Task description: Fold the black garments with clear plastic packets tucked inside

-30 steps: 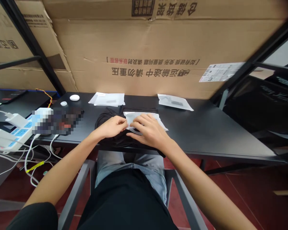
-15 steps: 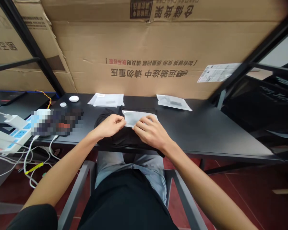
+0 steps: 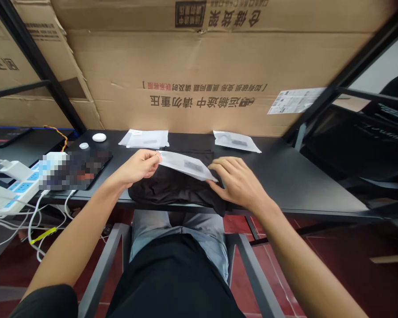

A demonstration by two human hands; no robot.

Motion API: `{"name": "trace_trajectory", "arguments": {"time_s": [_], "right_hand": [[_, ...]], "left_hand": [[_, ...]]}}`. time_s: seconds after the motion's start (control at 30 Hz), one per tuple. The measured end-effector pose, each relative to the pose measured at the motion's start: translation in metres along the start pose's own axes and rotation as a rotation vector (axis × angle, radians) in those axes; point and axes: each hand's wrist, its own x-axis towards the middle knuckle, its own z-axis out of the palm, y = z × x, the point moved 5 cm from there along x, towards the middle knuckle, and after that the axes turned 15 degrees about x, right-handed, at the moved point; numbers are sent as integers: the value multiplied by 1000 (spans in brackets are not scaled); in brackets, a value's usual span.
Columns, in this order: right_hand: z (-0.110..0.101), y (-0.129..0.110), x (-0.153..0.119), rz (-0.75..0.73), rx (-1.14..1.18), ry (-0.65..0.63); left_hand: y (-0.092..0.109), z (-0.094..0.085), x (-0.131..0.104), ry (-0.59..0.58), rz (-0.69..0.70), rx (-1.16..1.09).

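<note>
A translucent plastic bag [image 3: 185, 164] is lifted above a folded black garment [image 3: 172, 187] at the near edge of the black table [image 3: 285, 176]. My left hand [image 3: 137, 167] pinches the bag's left end. My right hand [image 3: 240, 182] has its fingertips at the bag's right corner and rests over the garment's right side. The bag slopes down from left to right.
Two more plastic bags lie at the table's far edge, one [image 3: 146, 138] to the left and one [image 3: 235, 141] to the right. Two small white round objects [image 3: 98, 137] sit far left. A power strip with cables [image 3: 6, 194] lies left. Big cardboard boxes [image 3: 199, 70] stand behind.
The bag lay on the garment under both hands; now my left hand has lifted its left end, and my right hand has slid right to its other corner.
</note>
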Motion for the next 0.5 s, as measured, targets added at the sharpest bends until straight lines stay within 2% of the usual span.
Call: {"name": "trace_trajectory", "arguments": {"time_s": [0.13,0.23,0.33,0.43,0.5], "right_hand": [[23,-19,30,33,35,-73],[24,-6,45,126,-22,-129],[-6,42,49,266,-102,-40],[-41,112,43,387,-150,121],[-50,156,35,400,-146,196]], "left_hand": [[12,21,3,-64,53,-32],[15,23,6,-5,120,59],[8,15,11,124,195,379],[-8,7,17,228,223,694],[-21,4,22,265,204,809]]}}
